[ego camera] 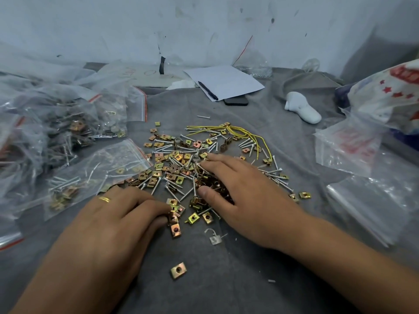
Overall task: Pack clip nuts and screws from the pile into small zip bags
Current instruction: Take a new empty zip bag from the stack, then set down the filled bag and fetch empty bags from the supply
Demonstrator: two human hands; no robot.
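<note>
The right hand (244, 196) lies spread, fingers straight, on the pile (181, 164) of clip nuts and screws. The left hand (118, 214) seems to pinch clip nuts (173, 219) at its fingertips, though blurred; a filled zip bag (95, 175) lies just beyond its knuckles.

The right hand (238, 196) lies over part of the scattered pile of brass-coloured clip nuts and silver screws (181, 164), hiding the pieces beneath it. The crumpled clear plastic bags of packed hardware (45, 132) run off the left edge. The red print on the clear zip bag (353, 143) at right is too blurred to read.
</note>
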